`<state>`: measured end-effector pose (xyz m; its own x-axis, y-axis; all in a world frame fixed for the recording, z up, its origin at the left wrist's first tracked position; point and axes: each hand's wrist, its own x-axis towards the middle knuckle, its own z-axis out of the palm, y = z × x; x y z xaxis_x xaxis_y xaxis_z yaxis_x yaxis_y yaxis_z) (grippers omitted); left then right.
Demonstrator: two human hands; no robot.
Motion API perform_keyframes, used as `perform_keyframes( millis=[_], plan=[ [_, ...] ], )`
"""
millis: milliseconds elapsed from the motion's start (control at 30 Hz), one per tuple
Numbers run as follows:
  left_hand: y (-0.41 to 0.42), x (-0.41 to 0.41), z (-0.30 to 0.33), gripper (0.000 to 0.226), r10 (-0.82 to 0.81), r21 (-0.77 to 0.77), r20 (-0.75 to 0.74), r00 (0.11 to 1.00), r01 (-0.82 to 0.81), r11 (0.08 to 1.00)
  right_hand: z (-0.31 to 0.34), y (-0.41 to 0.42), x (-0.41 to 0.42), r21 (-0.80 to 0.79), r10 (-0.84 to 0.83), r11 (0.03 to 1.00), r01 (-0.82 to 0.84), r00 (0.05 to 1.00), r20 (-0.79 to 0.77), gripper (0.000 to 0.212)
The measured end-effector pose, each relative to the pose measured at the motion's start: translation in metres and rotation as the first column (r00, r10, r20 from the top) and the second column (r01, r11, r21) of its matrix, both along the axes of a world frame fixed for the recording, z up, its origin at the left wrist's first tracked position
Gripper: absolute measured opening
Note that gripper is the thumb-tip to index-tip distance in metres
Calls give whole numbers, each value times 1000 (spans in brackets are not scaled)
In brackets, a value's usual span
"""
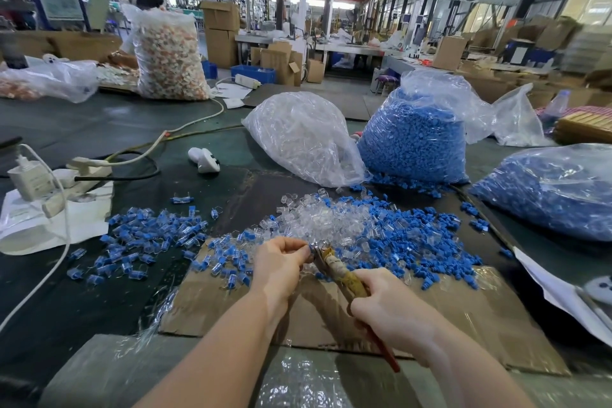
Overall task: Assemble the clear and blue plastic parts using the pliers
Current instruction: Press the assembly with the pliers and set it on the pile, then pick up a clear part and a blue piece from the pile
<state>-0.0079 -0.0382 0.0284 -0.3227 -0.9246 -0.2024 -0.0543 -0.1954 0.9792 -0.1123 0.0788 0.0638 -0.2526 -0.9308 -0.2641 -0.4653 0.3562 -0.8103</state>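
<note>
Two bare hands meet over a flattened brown cardboard sheet (480, 318) on the dark work table (99, 291). Left hand (281, 262) has its fingers curled, pinching a small clear-and-blue plastic part (312, 247) right at the metal nose of the pliers (334, 267) — whether the jaws have closed on it is too small to tell. Right hand (387, 305) wraps its fingers round the worn, tape-wound pliers handles. Just beyond lie a heap of loose clear plastic parts (318, 219) and, to its right, scattered blue plastic parts (417, 238); assembled blue-and-clear pieces (149, 235) spread to the left.
</note>
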Motion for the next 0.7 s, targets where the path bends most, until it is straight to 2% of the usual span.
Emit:
perform_keyframes(
  millis=[100, 167, 233, 333, 433, 567, 700],
  plan=[
    [-1, 0, -1, 8, 19, -14, 3, 1000, -19, 1000, 2, 0, 3, -36, -18, 999, 21, 998, 67, 25],
    [-1, 3, -1, 8, 31, -57, 17, 999, -30, 998, 2, 1, 1, -23, -87, 995, 95, 968, 237, 40],
    [-4, 8, -1, 7, 89, -203, 99, 991, -67, 977, -3, 0, -3, -26, -172, 982, 186, 947, 270, 53],
    [-17, 24, -4, 7, 294, -506, 341, 893, -89, 858, -16, -3, -17, -136, -311, 942, 308, 950, -6, 59],
    [-34, 45, -10, 16, 468, -649, 480, 742, -59, 759, -31, -3, -39, -149, -410, 912, 383, 873, -263, 67],
    [-46, 61, -19, 23, 524, -687, 584, 620, 33, 726, -42, 1, -59, -116, -467, 868, 483, 713, -523, 67],
    [-46, 62, -27, 25, 508, -660, 650, 565, 89, 746, -54, 6, -70, -113, -463, 841, 529, 598, -654, 70]
  ],
)
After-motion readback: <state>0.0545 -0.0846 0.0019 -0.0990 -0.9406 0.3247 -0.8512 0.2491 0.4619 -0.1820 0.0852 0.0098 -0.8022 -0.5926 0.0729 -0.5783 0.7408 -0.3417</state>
